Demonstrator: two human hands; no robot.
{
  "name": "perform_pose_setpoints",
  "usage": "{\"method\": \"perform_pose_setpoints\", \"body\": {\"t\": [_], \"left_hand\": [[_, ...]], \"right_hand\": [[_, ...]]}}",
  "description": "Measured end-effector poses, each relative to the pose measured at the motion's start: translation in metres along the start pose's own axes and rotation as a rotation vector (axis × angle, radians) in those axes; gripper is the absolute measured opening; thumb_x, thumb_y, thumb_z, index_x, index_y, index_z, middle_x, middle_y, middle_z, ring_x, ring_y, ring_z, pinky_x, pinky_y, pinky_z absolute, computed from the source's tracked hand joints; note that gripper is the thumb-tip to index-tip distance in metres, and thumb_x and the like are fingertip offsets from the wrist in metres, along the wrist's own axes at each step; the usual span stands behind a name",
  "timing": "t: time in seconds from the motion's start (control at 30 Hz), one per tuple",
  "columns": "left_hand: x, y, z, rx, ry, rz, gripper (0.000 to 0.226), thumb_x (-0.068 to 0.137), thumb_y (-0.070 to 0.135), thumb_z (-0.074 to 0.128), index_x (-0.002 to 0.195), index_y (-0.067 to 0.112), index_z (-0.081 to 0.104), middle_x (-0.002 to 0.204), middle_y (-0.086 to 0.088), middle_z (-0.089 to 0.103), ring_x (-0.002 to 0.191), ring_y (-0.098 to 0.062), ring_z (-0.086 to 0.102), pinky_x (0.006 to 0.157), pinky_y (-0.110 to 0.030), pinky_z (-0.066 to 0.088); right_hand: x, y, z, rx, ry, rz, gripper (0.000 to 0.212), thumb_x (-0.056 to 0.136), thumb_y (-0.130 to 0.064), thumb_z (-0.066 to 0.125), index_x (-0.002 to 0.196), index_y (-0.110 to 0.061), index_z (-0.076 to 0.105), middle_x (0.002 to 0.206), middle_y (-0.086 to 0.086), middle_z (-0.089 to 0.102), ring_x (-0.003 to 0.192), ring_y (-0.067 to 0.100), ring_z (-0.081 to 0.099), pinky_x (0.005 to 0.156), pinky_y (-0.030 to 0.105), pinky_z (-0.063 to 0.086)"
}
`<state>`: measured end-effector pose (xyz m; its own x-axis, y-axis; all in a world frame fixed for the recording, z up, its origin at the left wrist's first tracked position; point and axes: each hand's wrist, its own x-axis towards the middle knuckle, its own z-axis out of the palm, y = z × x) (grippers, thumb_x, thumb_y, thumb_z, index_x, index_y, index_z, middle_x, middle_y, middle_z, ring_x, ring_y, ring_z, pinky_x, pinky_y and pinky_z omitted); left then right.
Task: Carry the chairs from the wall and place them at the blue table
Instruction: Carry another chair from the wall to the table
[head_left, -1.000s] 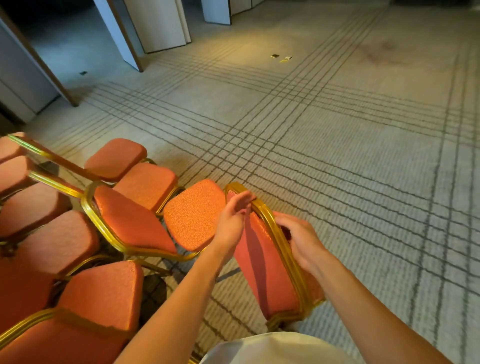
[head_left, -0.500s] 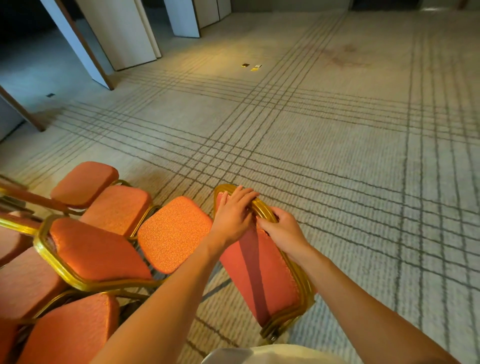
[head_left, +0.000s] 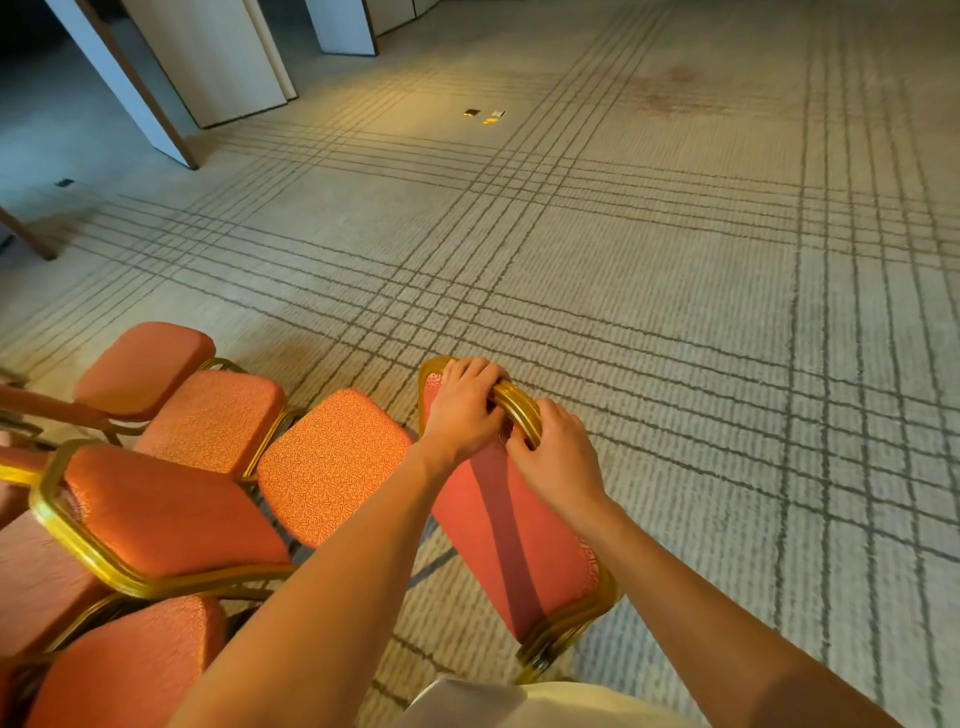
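Observation:
Right in front of me stands an orange chair (head_left: 509, 540) with a gold metal frame, its backrest facing me and its seat (head_left: 332, 462) to the left. My left hand (head_left: 462, 410) grips the top rail of the backrest from the left. My right hand (head_left: 556, 462) curls around the same gold rail a little nearer to me. The frame looks doubled, as if two stacked chairs share it. No blue table is in view.
Several more orange chairs (head_left: 166, 514) with gold frames crowd the lower left, close to my left arm. Folding wall panels (head_left: 218, 57) stand at the far left. Striped carpet (head_left: 675, 312) spreads ahead and to the right, with small bits of litter (head_left: 485, 117) far off.
My right hand has slid up the rail toward my left hand and closed around it. My left hand has curled tighter over the top. The view has swung to the right.

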<state>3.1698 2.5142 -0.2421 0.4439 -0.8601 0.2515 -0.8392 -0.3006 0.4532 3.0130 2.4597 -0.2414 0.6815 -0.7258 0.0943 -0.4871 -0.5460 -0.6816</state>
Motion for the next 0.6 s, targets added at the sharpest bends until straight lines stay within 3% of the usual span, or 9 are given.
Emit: {"method": "perform_pose_setpoints", "body": {"t": [0.33,0.6], "left_hand": [[0.008,-0.008,0.001,0.031,0.034,-0.044,0.013,0.080,0.019,0.064,0.092,0.021,0.059,0.091,0.009,0.052,0.096,-0.017,0.045,0.087,-0.028,0.028],[0.006,-0.016,0.005,0.003,0.062,-0.090,0.015,0.077,0.019,0.064,0.086,0.021,0.052,0.086,0.009,0.047,0.091,-0.016,0.040,0.079,-0.030,0.031]], "right_hand": [[0.013,-0.007,0.004,-0.028,-0.014,-0.010,0.014,0.087,-0.032,0.059,0.092,-0.021,0.051,0.082,-0.004,0.056,0.078,0.019,0.058,0.067,0.044,0.053],[0.024,-0.004,-0.008,-0.192,-0.044,-0.096,0.015,0.089,-0.033,0.061,0.094,-0.023,0.051,0.081,-0.007,0.055,0.076,0.019,0.057,0.063,0.041,0.050]]}}
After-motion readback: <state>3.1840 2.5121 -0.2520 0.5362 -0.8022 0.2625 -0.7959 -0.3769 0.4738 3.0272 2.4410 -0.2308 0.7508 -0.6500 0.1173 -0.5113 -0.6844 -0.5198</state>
